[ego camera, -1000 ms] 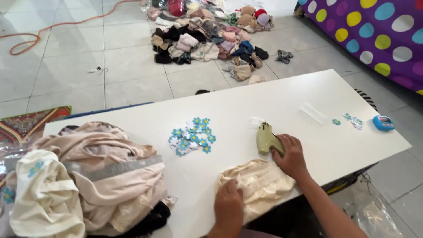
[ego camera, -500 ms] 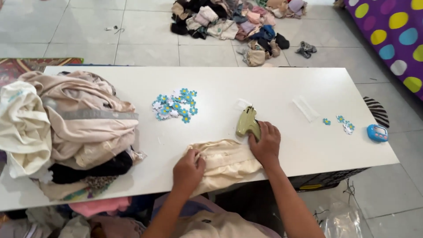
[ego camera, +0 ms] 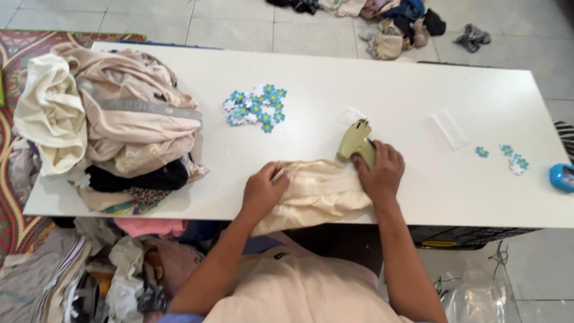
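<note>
A cream garment lies at the near edge of the white table. My left hand presses on the garment's left end, fingers curled into the cloth. My right hand grips an olive-green tagging gun at the garment's upper right corner, its nose pointing away from me. A cluster of small blue and white flower patches lies just beyond the garment, apart from both hands.
A heap of cream, beige and dark clothes fills the table's left end. A clear strip, a few loose flower patches and a small blue object lie right. More clothes lie on the tiled floor beyond.
The view has shifted so the table sits more squarely in front. Both hands stay on the garment and gun, with the left hand sliding slightly along the cloth.
</note>
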